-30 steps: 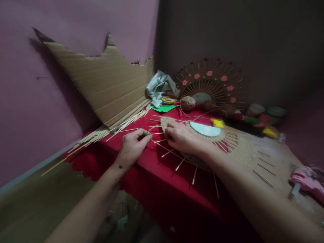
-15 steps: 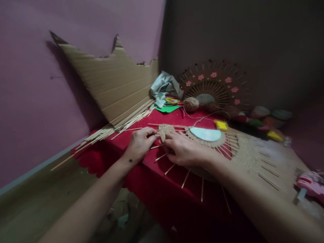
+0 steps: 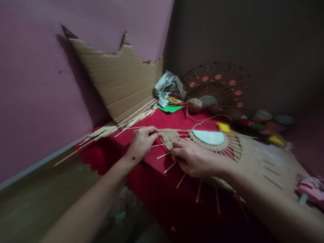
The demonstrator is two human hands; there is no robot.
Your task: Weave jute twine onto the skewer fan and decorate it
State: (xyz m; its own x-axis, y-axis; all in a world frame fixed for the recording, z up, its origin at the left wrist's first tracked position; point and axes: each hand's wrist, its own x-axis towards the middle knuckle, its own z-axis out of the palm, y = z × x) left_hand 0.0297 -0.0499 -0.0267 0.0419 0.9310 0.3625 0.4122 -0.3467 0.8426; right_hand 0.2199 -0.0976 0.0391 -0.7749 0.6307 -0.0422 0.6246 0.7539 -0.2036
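A fan-shaped piece of thin wooden sticks woven with jute twine lies on the red cloth, its twine band [image 3: 170,137] showing between my hands. A pale blue half-disc [image 3: 209,137] sits at its centre, with sticks fanning out. My left hand [image 3: 143,142] is closed in a pinch on a stick tip at the band's left edge. My right hand [image 3: 191,156] rests over the weave with fingers curled; whatever they grip is hidden beneath them. Loose twine runs from the twine ball [image 3: 194,105] to the piece's upper edge.
Loose sticks [image 3: 101,132] lie at the left beside a jagged cardboard sheet [image 3: 118,81] leaning on the wall. Behind stand a crumpled cloth [image 3: 169,86] and a fan with pink flowers [image 3: 218,77]. A yellow item [image 3: 223,127] and a pink glue gun [image 3: 310,187] lie rightward.
My right hand has shifted right and toward me, uncovering more of the twine band. The woven piece has turned slightly. My left hand keeps its pinch, and the view has shifted a little.
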